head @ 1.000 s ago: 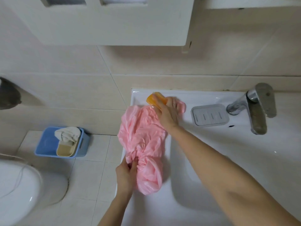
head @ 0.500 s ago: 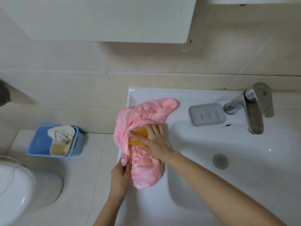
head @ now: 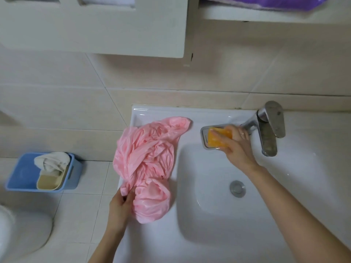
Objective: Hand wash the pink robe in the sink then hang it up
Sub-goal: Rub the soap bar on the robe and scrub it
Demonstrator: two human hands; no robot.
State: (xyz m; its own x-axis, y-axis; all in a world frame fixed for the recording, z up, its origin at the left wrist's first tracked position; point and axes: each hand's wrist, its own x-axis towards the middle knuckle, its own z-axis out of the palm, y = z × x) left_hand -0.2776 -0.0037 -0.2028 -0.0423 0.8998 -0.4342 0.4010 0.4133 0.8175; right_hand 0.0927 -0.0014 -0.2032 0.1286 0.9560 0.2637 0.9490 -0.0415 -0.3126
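Observation:
The crumpled pink robe (head: 146, 160) lies on the left ledge of the white sink (head: 209, 234), beside the basin. My left hand (head: 120, 207) pinches a fold at the robe's near edge. My right hand (head: 234, 147) holds an orange bar of soap (head: 216, 139) over the grey soap dish (head: 204, 136) at the back of the sink, left of the chrome tap (head: 269, 128). Whether the soap rests on the dish cannot be told.
The drain plug (head: 237, 188) sits in the basin bottom. On the floor at left stands a blue bin (head: 22, 173) with a white cloth (head: 52, 162) and a beige tub (head: 49, 180). A toilet (head: 17, 234) is at lower left. A cabinet (head: 114, 29) hangs overhead.
My right hand lifted the soap off the robe and carried it right to the soap dish. My left hand kept its hold on the robe's near edge.

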